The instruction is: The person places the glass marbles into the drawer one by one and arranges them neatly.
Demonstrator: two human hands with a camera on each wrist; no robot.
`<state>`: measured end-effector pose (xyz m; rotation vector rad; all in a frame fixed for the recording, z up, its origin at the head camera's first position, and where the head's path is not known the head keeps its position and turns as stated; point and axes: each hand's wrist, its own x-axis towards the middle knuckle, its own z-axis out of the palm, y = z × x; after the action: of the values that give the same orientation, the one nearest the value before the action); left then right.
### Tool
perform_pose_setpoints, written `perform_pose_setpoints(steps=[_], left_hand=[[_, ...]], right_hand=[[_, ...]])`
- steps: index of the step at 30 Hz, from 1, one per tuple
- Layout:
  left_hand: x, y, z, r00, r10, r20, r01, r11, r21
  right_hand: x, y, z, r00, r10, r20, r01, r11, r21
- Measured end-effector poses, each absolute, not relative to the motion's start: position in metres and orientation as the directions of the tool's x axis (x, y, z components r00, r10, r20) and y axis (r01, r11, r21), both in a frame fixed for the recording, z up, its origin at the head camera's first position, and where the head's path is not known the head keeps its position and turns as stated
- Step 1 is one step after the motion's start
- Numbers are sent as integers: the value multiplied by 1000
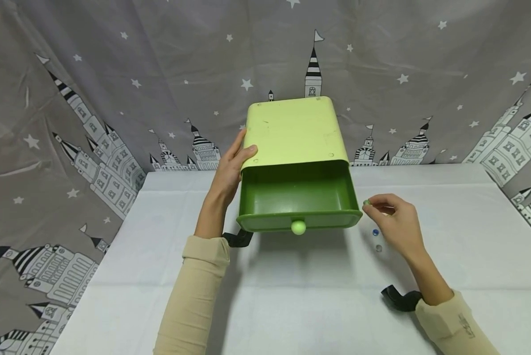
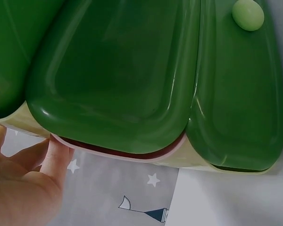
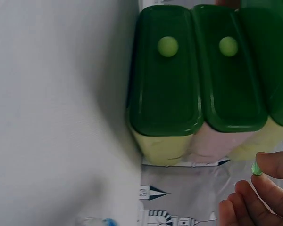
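1. The right hand (image 1: 396,224) pinches a small green bead (image 1: 366,202) between thumb and finger, just right of the pulled-out top drawer (image 1: 265,220).
2. The left hand (image 1: 227,172), unclenched, rests against the left side of the drawer unit (image 1: 294,130).
3. On the surface (image 1: 474,236), right of the unit, lie a blue marble (image 1: 375,232) and, nearer, a clear marble (image 1: 378,248).
4. Two lower drawers (image 3: 167,94) sit closed.
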<state>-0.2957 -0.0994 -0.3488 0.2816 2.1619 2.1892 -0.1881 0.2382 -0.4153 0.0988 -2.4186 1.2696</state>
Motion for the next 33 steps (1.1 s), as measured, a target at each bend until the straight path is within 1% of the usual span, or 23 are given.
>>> perform_pose_setpoints(steps=[5,9,13,16,22,25,33], left_hand=[[-295,-98,-348,-981,167,101,96,-38,995],[-295,-98,-348,-982,161,94,92,-22,996],[-295,-98,-348,-984,157,90,88,-18,996],[-296,-98,-348,-984,157,89,87,-20,996],[-296,-99,-348,-983,159,91,88,-25,996],[-295,-99,-348,-983,160,94,91,-27,996],[-296,-98,-349,-984,152,92,89,-26,996]], right_hand=[[-181,235,-403,-898,144,415,-275,555,-786],[-176,231,-395,-891,148,429,-292,535,-792],[-172,227,-389,-884,148,444,-303,543,-784],[-167,224,-384,-866,144,479,-330,556,-763],[-159,217,-373,-799,123,589,-444,539,-715],[-156,215,-369,-774,109,623,-485,531,-695],[-147,211,-363,-760,92,643,-521,504,-688]])
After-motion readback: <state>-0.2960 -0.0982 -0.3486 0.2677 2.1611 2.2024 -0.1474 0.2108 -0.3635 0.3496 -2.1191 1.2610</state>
